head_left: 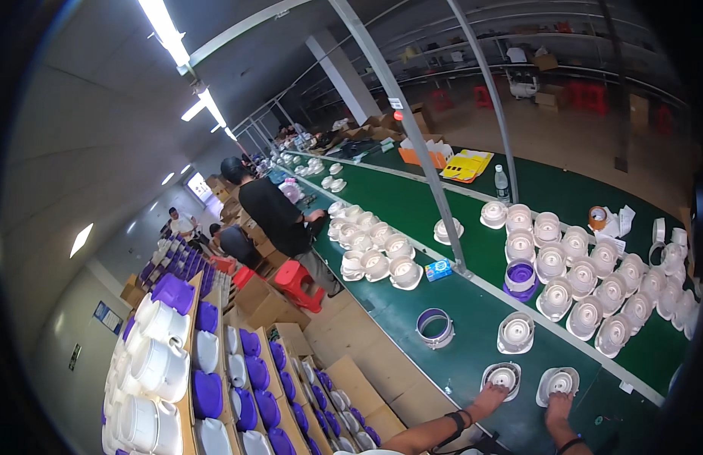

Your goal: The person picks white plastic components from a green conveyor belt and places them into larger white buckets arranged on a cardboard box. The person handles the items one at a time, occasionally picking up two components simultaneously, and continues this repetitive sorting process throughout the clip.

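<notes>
Near the front edge of the green bench, my left hand (489,399) grips the near side of a white plastic appliance base (504,375) with a round, ringed centre. To its right, my right hand (558,408) has its fingers closed on the near rim of a second white appliance base (558,381). Both bases rest on the bench top, a small gap apart. Just beyond them stands another white base (516,332). Farther left lies a white ring with a purple inside (435,328). My fingertips are partly hidden against the bases.
Rows of white units (581,277) fill the right side beyond a metal rail; one is purple (520,279). A metal post (431,174) rises from the rail beside a blue box (438,270). Racks of white and purple housings (208,394) stand left. A co-worker (276,212) stands farther along.
</notes>
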Demonstrator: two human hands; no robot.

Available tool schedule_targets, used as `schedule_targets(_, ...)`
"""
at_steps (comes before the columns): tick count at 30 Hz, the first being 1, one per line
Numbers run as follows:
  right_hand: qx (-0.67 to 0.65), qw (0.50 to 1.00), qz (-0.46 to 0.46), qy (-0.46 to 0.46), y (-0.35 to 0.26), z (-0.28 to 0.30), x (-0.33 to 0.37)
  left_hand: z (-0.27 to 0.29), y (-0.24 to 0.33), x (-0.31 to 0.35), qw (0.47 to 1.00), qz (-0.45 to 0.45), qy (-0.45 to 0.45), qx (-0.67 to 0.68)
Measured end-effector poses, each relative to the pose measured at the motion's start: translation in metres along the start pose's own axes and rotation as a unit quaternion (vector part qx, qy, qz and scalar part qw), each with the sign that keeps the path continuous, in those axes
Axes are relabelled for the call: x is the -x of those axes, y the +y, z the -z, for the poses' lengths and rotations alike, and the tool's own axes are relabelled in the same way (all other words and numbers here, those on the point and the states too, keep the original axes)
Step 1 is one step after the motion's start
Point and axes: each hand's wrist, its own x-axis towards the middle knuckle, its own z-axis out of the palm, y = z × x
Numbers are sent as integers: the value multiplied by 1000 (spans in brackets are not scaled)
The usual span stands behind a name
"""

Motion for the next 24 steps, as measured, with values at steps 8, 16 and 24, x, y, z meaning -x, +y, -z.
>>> schedule_targets(8, 7, 1000, 13, -2, 4, -6, -4, 12, 1, 2, 1000, 6, -8, 7)
schedule_targets(16, 44, 999, 22, 5, 10, -8, -7, 12, 6, -1, 1000, 16, 0, -12)
schedule_targets(24, 31, 996, 10, -87, -3, 14, -3, 13, 10, 8, 996, 34, -69, -33)
